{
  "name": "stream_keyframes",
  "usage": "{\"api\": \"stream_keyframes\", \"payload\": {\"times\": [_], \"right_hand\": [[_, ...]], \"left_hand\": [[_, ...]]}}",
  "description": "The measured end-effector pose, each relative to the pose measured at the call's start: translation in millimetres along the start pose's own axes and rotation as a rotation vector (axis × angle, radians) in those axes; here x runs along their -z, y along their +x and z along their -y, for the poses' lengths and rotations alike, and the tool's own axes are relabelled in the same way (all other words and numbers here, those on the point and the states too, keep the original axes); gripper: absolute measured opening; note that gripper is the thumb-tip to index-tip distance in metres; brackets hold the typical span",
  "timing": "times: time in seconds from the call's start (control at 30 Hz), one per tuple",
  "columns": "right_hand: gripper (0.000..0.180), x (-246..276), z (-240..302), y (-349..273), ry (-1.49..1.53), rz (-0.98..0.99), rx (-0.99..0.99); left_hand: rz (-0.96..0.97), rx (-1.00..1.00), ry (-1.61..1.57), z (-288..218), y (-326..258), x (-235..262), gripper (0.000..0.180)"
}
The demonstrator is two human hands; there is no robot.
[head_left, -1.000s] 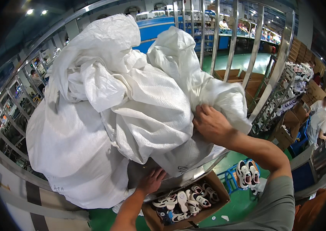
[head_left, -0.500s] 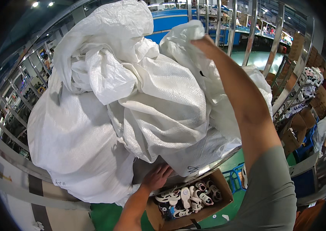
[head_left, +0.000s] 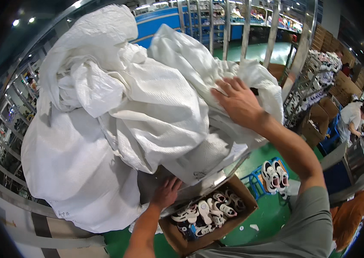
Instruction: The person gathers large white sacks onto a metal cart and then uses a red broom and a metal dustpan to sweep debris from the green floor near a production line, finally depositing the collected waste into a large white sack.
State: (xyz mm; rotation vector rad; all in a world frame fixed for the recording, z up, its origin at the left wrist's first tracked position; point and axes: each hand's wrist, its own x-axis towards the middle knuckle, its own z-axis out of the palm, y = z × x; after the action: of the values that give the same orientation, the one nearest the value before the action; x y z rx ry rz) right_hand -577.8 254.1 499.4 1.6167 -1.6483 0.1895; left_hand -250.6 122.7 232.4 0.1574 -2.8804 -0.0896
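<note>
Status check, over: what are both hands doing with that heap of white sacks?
Right hand flat on white sacks, fingers spread. Left hand under the heap, on metal edge. Cardboard box of shoes below.

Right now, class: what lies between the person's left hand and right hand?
In the head view, crumpled white woven sacks fill the stretch: the right hand lies flat on top of the heap, and the left hand presses the metal edge beneath it.

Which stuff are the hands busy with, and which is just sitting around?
Busy with:
white sacks, under the right hand
metal edge, touched by the left hand

Sitting around:
box of shoes
blue crate with a pair of shoes
shoe rack
</note>
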Motion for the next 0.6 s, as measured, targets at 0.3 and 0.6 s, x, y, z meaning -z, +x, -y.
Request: {"api": "stream_keyframes", "payload": {"times": [0.3,0.6], "right_hand": [[0.054,56,23,-105,0.586,-0.151,-1.013],[0.032,-28,-94,128,0.327,-0.448,-0.578]], "left_hand": [[-0.029,-0.053,0.037,1,0,5,0.051],[0.058,-0.052,0.027,2,1,8,0.053]]}}
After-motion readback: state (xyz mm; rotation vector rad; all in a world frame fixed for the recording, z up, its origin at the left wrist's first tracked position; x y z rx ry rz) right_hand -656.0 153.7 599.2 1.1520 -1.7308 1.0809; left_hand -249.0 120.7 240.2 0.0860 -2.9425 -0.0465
